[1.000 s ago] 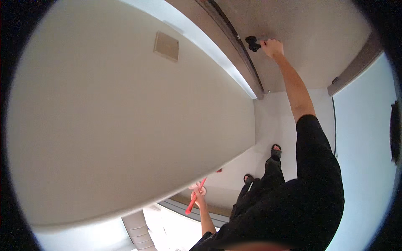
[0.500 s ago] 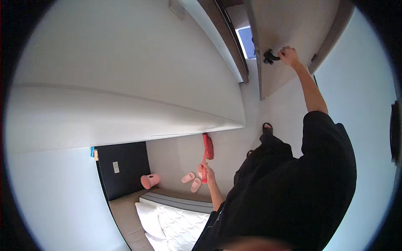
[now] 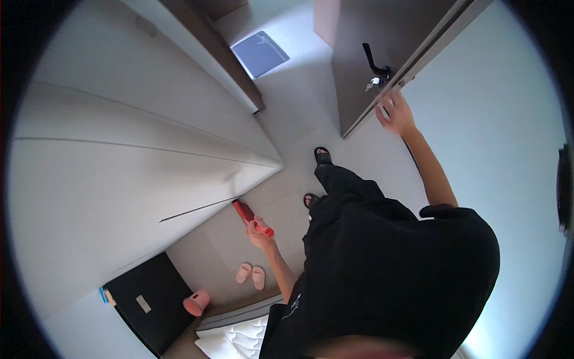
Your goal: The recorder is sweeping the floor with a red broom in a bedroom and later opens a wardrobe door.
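My left hand (image 3: 260, 233) is wrapped round the handle of a red brush (image 3: 244, 212). The brush's bristled end points away from me and to the left, close to the base of the white cabinet wall. At the upper right, a grey-brown door (image 3: 362, 66) stands swung wide, its edge toward me. On its visible face are a black lever handle (image 3: 371, 58) and a bunch of keys (image 3: 373, 82) by the lock. Beside that door edge my right hand (image 3: 396, 115) has its fingers apart and bent, slightly blurred; whether the fingertips touch the door cannot be seen.
Beyond the doorway lies a grey-blue mat (image 3: 260, 55). White cabinets (image 3: 149, 161) run along the left. Pink slippers (image 3: 251, 275), a pink bin (image 3: 196, 303) and a bed with a white mattress (image 3: 239, 338) are at lower left. My feet in black sandals (image 3: 322, 157) stand mid-floor.
The door has opened wider toward the right wall, and my right hand has left its inner lever. I have stepped and turned toward the doorway; the brush has moved left in view, still held.
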A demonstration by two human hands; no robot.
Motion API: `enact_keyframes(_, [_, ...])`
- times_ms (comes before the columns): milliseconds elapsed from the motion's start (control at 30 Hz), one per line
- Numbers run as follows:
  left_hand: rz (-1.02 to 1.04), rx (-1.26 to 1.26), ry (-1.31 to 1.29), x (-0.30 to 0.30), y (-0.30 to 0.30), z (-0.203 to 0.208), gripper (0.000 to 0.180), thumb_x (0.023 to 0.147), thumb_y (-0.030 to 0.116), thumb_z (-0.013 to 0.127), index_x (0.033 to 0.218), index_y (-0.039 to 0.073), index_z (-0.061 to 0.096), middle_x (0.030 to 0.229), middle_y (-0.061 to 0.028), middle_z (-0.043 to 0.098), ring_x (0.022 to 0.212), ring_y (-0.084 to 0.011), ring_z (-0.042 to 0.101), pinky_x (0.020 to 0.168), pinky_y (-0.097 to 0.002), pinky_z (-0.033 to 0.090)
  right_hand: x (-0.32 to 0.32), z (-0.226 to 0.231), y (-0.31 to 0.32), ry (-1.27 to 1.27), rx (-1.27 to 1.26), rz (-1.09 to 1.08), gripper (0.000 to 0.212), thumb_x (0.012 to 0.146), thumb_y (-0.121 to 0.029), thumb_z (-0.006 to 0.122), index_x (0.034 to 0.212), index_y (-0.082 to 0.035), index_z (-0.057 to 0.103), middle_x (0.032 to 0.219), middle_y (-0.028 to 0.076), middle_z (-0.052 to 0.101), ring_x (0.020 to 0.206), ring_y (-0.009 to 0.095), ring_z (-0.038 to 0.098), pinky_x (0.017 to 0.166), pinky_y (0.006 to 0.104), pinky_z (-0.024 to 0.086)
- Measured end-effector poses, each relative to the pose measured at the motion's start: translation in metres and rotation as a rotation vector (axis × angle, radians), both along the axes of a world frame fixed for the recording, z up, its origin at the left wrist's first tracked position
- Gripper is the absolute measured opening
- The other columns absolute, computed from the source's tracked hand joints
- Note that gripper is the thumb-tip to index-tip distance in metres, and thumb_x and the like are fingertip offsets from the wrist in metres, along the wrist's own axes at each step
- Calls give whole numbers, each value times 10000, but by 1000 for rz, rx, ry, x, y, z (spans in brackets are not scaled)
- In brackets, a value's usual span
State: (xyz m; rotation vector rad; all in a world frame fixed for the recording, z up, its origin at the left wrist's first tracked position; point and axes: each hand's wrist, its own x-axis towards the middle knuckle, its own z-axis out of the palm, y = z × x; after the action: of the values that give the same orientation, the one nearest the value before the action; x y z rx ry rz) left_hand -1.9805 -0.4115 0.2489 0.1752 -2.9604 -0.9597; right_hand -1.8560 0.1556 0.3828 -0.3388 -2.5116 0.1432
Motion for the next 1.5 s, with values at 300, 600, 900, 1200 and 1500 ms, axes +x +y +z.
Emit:
enact_keyframes(300, [-227, -84, -113, 17, 44, -11, 265, 867, 322, 704, 887, 58, 708, 939, -100, 689, 1006, -347, 613, 869, -472, 499, -45, -2, 170, -648, -229, -975, 564, 973, -396, 530, 1333, 37, 549, 1257, 223, 652, 1239, 313, 591, 1023, 452, 434])
enact_keyframes(600, [-303, -146, -135, 28, 94, -41, 379, 912, 393, 664, 809, 33, 719, 880, -166, 693, 947, -374, 627, 860, -476, 497, 42, -27, 255, -379, 34, -849, 623, 951, -560, 551, 1187, 5, 666, 1072, 209, 720, 1067, 357, 665, 1012, 469, 437])
enact_keyframes(900, [-404, -302, -134, 41, 177, -80, 382, 891, 447, 665, 790, 87, 739, 874, -136, 704, 796, -384, 652, 783, -476, 500, 88, -116, 342, -222, 109, -834, 519, 882, -500, 638, 1077, -23, 694, 989, 183, 738, 963, 363, 696, 958, 464, 477])
enact_keyframes(1200, [-374, -307, -139, 53, 223, -91, 423, 842, 506, 699, 801, 88, 754, 870, -104, 723, 910, -359, 671, 844, -485, 512, 109, -149, 371, -224, 209, -809, 443, 873, -479, 649, 947, -50, 730, 829, 162, 743, 826, 330, 720, 844, 461, 530])
enact_keyframes(1500, [-431, -265, -167, 69, 293, -69, 340, 860, 506, 682, 857, 186, 794, 867, -94, 726, 909, -345, 640, 790, -500, 498, 110, -140, 365, -73, 289, -709, 537, 888, -522, 682, 1130, -42, 662, 1109, 199, 663, 1048, 290, 639, 891, 474, 495])
